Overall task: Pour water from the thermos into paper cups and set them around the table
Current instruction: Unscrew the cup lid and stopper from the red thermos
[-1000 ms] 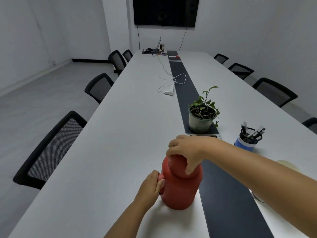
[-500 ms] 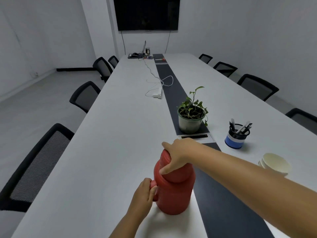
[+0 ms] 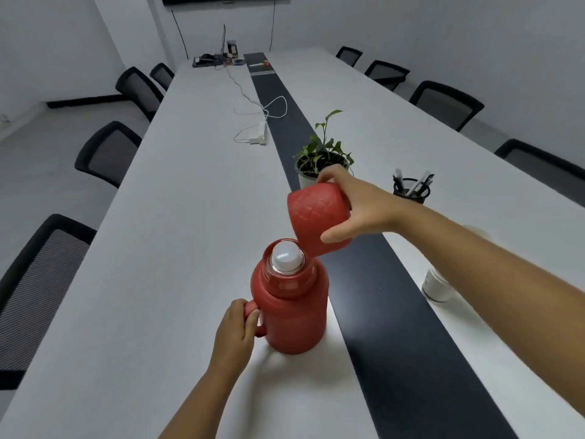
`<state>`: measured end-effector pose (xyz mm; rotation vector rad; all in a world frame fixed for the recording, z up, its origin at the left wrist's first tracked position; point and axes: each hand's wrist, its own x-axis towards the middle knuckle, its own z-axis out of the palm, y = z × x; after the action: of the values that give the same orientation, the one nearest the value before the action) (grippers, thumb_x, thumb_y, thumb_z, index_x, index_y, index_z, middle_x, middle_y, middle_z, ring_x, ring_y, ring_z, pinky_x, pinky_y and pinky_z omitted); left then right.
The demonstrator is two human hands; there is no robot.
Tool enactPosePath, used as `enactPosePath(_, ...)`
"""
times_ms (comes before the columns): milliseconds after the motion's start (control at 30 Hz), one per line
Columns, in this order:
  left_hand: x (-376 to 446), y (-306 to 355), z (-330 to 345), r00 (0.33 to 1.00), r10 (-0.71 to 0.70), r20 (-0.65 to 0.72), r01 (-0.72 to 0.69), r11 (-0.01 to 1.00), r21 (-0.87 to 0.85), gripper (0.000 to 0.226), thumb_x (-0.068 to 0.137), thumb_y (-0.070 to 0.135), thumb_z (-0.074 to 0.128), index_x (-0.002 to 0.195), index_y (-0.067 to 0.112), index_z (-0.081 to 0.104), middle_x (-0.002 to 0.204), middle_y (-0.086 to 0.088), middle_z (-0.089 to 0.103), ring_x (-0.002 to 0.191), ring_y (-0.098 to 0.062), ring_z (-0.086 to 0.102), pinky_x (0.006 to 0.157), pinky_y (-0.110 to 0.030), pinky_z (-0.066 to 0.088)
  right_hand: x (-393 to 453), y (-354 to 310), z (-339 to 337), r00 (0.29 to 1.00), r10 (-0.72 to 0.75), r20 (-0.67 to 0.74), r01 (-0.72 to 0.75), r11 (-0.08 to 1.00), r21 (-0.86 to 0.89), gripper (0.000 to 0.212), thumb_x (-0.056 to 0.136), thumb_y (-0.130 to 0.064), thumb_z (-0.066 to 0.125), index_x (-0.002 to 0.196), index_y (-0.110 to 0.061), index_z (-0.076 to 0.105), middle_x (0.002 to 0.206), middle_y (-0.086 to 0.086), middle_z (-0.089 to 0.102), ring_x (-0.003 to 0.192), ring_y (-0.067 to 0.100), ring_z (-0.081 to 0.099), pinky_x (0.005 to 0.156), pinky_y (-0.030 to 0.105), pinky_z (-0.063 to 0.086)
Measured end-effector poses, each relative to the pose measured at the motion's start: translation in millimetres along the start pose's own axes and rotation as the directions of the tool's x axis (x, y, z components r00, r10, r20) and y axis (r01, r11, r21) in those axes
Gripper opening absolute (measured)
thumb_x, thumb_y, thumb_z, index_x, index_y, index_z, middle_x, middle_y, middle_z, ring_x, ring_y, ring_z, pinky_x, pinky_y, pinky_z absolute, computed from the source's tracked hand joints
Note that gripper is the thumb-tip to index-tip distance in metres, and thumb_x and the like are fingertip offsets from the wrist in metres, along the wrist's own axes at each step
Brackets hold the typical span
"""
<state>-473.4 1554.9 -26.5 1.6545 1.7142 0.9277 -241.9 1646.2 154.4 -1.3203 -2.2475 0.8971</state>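
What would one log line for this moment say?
step: uncapping | left hand: grips thermos handle | right hand: holds red cap lifted off | white stopper: in neck | paper cups: unfilled

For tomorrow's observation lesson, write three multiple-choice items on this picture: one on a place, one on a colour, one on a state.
1. Where is the pen holder?
A. right of the potted plant
B. left of it
C. on a chair

2. What colour is the thermos?
A. blue
B. red
C. green

3. Where is the thermos cap?
A. screwed on
B. lying on the table
C. lifted off

Answers: 1 A, it stands to the plant's right; 2 B, its body is red; 3 C, the right hand holds the cap clear of the white stopper, while the left hand grips the handle.
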Motion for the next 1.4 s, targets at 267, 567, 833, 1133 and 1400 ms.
enactPosePath(267, -7.2, -8.0, 20.0, 0.974, -0.004, -0.225, 0.01, 1.0, 0.022, 0.015, 0.09, 0.001, 0.044, 0.083, 0.014, 0.042, 0.08, -0.009, 0.055, 0.074, -0.035, 0.062, 0.061, -0.022, 0.036, -59.6, 156.7, 118.0, 0.78, 0.551, -0.297, -0.224, 0.689, 0.689, 0.081, 0.067, -0.01, 0.077, 0.131, -0.018, 0.027, 0.125, 0.013, 0.045, 0.093, 0.018, 0.053, 0.072, 0.022, 0.044)
enactPosePath(567, -8.2, -6.3, 25.0, 0.952, 0.002, -0.307, 0.004, 1.0, 0.019, 0.009, 0.08, 0.022, 0.035, 0.083, 0.015, 0.039, 0.081, -0.014, 0.055, 0.064, -0.033, 0.065, 0.059, -0.019, 0.035, -56.9, 175.1, 185.5, 0.618, 0.614, -0.491, -0.242, 0.743, 0.624, 0.078, 0.054, -0.01, 0.084, 0.113, -0.018, 0.034, 0.102, 0.003, 0.05, 0.085, 0.026, 0.056, 0.059, 0.027, 0.047)
enactPosePath(833, -9.7, -5.9, 25.9, 0.953, 0.012, -0.303, 0.004, 0.999, 0.05, 0.021, 0.089, 0.004, 0.046, 0.081, 0.022, 0.038, 0.069, -0.013, 0.063, 0.061, -0.001, 0.057, 0.058, -0.016, 0.031, -62.8, 174.9, 190.0, 0.686, 0.563, -0.461, -0.411, 0.823, 0.392, 0.106, 0.049, -0.031, 0.087, 0.136, -0.014, 0.028, 0.138, 0.011, 0.041, 0.126, 0.029, 0.038, 0.103, 0.046, 0.037)
enactPosePath(1133, -8.6, -1.3, 21.6, 0.959, -0.001, -0.283, 0.001, 1.0, 0.003, 0.042, 0.087, -0.006, 0.046, 0.075, 0.033, 0.036, 0.074, -0.003, 0.056, 0.057, 0.013, 0.06, 0.059, -0.001, 0.039, -33.2, 170.1, 191.9, 0.682, 0.573, -0.453, -0.647, 0.762, -0.011, 0.056, 0.091, -0.036, 0.044, 0.138, -0.009, 0.029, 0.146, 0.008, 0.034, 0.139, 0.022, 0.022, 0.114, 0.038, 0.008)
enactPosePath(1400, -5.6, 4.8, 28.1, 0.973, 0.013, -0.228, 0.002, 0.998, 0.065, 0.04, 0.088, 0.001, 0.049, 0.073, 0.034, 0.034, 0.074, -0.004, 0.052, 0.062, -0.026, 0.065, 0.056, -0.013, 0.04, -48.4, 129.4, 173.5, 0.621, 0.493, -0.61, -0.41, 0.867, 0.284, 0.032, 0.086, -0.013, 0.055, 0.114, 0.001, 0.054, 0.121, 0.019, 0.056, 0.116, 0.033, 0.047, 0.1, 0.044, 0.037)
